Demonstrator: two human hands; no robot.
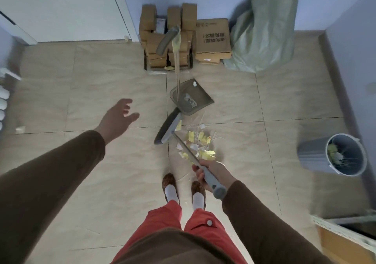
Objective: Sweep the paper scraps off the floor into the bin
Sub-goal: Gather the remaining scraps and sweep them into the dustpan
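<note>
Most of the paper scraps (198,144) lie in a loose yellow-and-white heap on the tiled floor (81,100), just in front of the person's feet and just short of the dustpan (191,97). A few pieces seem to sit in the pan already, and the bin (333,155), tipped toward the camera well off to the right, already holds some. The right hand (211,174) is wrapped closed around the grip of the broom (168,128), whose head rests beside the pan's lip. The left hand (118,119) is spread wide and empty, reaching toward the dustpan's upright handle (175,45) (which stands unheld). To do this step well, the person would likely steady that handle first, press the lip flat to the tile, then draw the broom head round behind the heap and push in short strokes. Stacked cardboard boxes (211,39) and a pale sack (262,29) crowd the wall behind the pan, leaving little room for overshoot.
</note>
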